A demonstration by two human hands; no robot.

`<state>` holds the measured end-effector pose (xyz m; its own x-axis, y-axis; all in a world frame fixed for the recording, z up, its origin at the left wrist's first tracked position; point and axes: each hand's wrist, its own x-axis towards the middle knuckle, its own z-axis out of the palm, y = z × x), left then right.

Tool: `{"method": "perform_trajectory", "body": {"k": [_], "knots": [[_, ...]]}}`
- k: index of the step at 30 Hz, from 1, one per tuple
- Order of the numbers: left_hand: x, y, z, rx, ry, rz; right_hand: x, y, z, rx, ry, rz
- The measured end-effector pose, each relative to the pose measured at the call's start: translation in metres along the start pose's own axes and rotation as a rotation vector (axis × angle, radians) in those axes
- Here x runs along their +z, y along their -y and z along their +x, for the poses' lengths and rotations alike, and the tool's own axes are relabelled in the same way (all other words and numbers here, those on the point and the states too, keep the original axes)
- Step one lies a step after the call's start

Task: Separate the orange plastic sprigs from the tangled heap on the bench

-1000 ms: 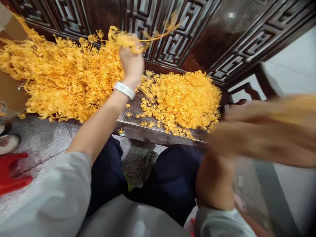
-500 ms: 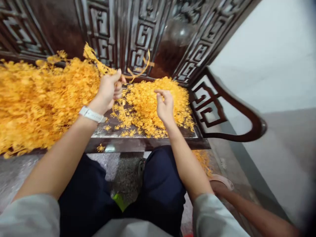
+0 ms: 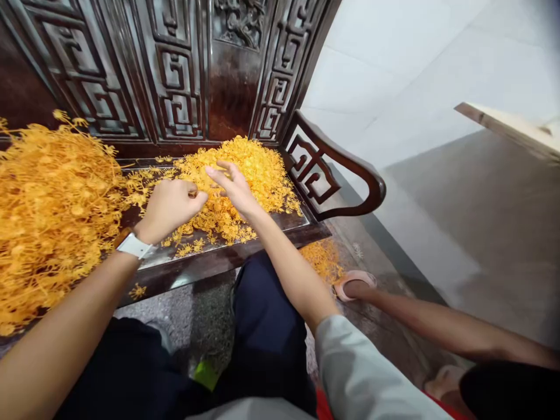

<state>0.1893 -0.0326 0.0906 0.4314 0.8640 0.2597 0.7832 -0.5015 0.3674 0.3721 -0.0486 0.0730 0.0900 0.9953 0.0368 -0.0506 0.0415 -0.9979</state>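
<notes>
My left hand (image 3: 174,209), with a white watch (image 3: 135,245) on its wrist, is closed with the fingers curled under. Whatever may be inside it is hidden. Beside it my right hand (image 3: 236,189) is open, thumb and fingers apart, with nothing visible between them. It hovers over a heap of small yellow flower-shaped pieces (image 3: 262,175) on the dark wooden bench (image 3: 192,273). A larger mound of yellow pieces with thin stems (image 3: 61,216) lies left of my left hand. Several loose pieces are scattered between the two piles.
A carved wooden backrest (image 3: 230,99) rises behind the piles, and a curved armrest (image 3: 371,181) closes the bench's right end. More yellow bits (image 3: 324,259) lie on the floor near another person's foot (image 3: 356,287). A wooden board edge (image 3: 503,125) juts in at right.
The yellow stemmed strip in my left hand is no longer visible. That hand has come lower and turned palm down. My right hand has opened its fingers. The view has swung right.
</notes>
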Motion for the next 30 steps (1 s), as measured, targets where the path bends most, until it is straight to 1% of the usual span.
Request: {"method": "perform_trajectory", "body": {"k": [2, 6, 9, 11, 13, 15, 18, 21, 23, 24, 26, 28, 30], "knots": [[-0.001, -0.004, -0.001, 0.0, -0.004, 0.08, 0.002, -0.005, 0.0, 0.082, 0.055, 0.072], [-0.002, 0.0, -0.002, -0.043, 0.02, 0.235, 0.004, -0.012, 0.003, 0.111, 0.149, 0.303], [-0.004, 0.009, -0.003, -0.057, 0.012, 0.3, 0.004, -0.009, 0.005, 0.157, 0.187, 0.433], [-0.006, 0.013, -0.003, -0.041, 0.007, 0.32, 0.005, -0.005, 0.004, 0.193, 0.227, 0.499], [-0.008, 0.015, -0.003, -0.008, 0.016, 0.311, 0.005, -0.002, 0.002, 0.197, 0.235, 0.558], [-0.009, 0.016, -0.003, 0.03, 0.029, 0.237, 0.004, -0.001, 0.0, 0.182, 0.195, 0.605], [-0.009, 0.018, 0.0, 0.062, 0.041, 0.029, 0.001, -0.004, 0.001, 0.183, 0.091, 0.602], [-0.007, 0.021, 0.003, 0.063, 0.02, -0.138, -0.001, -0.006, 0.006, 0.178, -0.071, 0.573], [-0.004, 0.021, 0.005, 0.08, 0.008, -0.223, -0.001, -0.007, 0.008, 0.154, -0.187, 0.6], [-0.003, 0.02, 0.006, 0.085, 0.015, -0.265, 0.0, -0.007, 0.009, 0.14, -0.224, 0.621], [0.001, 0.017, 0.006, 0.084, 0.035, -0.349, 0.002, -0.007, 0.01, 0.129, -0.227, 0.669], [0.003, 0.013, 0.005, 0.093, 0.047, -0.412, 0.003, -0.008, 0.01, 0.178, -0.151, 0.71], [0.005, 0.01, 0.003, 0.119, 0.043, -0.426, 0.004, -0.01, 0.01, 0.282, -0.057, 0.734]]}}
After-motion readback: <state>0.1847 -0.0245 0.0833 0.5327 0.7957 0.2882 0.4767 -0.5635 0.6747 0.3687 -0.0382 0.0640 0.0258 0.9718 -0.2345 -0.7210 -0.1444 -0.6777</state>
